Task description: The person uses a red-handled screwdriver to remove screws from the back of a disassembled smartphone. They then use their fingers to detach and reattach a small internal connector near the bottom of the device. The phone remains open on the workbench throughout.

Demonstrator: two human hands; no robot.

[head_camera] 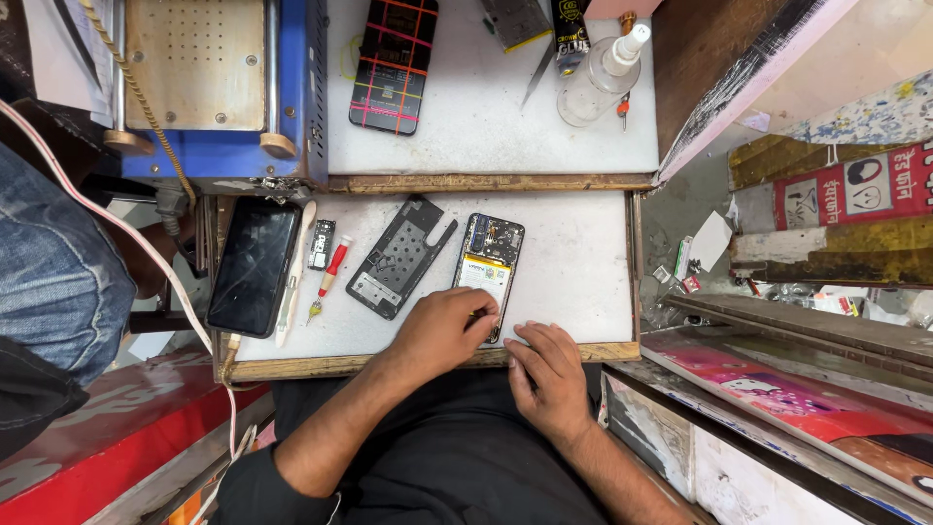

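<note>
An opened phone [489, 262] with its battery and circuit board showing lies on a white work board [573, 262]. My left hand [442, 331] rests on the phone's near end, fingers curled on its lower edge. My right hand [546, 374] lies flat on the board's wooden front edge just right of the phone, fingers apart, holding nothing I can see. To the left of the phone lies a dark inner frame plate [398, 258].
A red-handled screwdriver [330, 277], a white pry stick [294, 277], a small chip part [321, 243] and a black phone [255, 264] lie at left. Behind stand a blue machine [219, 87], a taped phone back [394, 63] and a clear bottle [598, 78]. Another person's jeans-clad leg [53, 272] is at far left.
</note>
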